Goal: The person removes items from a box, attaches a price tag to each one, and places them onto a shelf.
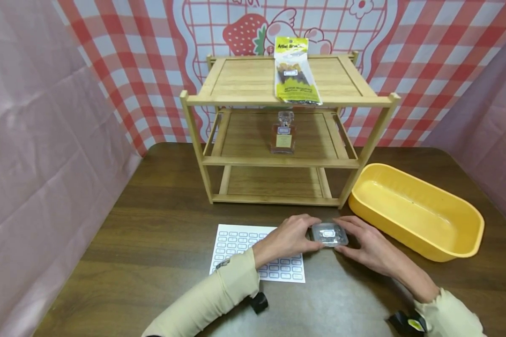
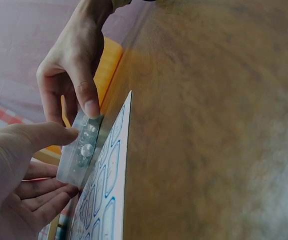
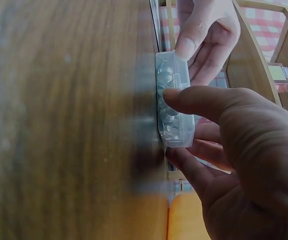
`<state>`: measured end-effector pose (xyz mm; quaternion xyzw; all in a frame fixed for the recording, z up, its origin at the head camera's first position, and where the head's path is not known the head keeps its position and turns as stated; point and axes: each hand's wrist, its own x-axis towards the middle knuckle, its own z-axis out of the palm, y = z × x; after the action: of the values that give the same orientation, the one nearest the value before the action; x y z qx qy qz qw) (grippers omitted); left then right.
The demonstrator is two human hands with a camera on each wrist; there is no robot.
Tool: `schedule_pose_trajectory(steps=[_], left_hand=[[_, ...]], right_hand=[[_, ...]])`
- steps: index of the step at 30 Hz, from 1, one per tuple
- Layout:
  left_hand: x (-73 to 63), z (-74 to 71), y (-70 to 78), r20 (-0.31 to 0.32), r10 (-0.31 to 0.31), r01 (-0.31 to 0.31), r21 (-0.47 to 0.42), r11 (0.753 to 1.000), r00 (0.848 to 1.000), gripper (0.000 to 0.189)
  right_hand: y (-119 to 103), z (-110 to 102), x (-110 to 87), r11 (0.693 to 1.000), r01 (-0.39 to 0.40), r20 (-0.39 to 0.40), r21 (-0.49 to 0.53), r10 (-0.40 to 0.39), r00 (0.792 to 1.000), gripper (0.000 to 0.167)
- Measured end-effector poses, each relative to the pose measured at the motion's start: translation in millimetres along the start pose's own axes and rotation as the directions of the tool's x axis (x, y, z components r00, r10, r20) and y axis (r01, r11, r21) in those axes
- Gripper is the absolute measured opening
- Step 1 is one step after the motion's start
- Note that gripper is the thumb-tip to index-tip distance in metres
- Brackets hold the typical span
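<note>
A small clear plastic box (image 1: 333, 242) with shiny rounded pieces inside lies low over the table, a little white label on its lid. Its left end is between the thumb and fingers of my left hand (image 1: 287, 238). My right hand (image 1: 373, 245) grips the opposite end the same way. In the left wrist view the box (image 2: 76, 162) shows its side, with the right thumb pressed on it. The right wrist view shows both thumbs against the near side of the box (image 3: 183, 127). Under my left forearm and hand lies a sheet of blue-bordered labels (image 1: 232, 243), partly covered.
Behind the hands stands a three-tier wooden shelf (image 1: 278, 162). A yellow Artist Brush packet (image 1: 297, 91) lies on its top tier; a labelled perfume bottle (image 1: 283, 140) stands on the middle one. A yellow plastic basin (image 1: 409, 224) sits to the right, close beside my right hand.
</note>
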<state>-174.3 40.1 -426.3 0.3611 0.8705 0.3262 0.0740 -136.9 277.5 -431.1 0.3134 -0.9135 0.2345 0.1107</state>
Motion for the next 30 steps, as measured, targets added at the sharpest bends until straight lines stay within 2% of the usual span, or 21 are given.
schedule_pose_trajectory(steps=[17,30], left_hand=[[-1.1,-3.5,-0.5,0.005,-0.010,0.010,-0.005,1.000,1.000,0.059],[-6.7,-14.3,-1.7,0.011,0.029,-0.029,-0.021,0.999,1.000,0.059]], right_hand=[[4,1,-1.9,0.997,0.081,-0.079,0.008,-0.080,0.994,0.061],[-2,-3,-1.8,0.997,0.049,-0.090,0.053,-0.044,0.995,0.058]])
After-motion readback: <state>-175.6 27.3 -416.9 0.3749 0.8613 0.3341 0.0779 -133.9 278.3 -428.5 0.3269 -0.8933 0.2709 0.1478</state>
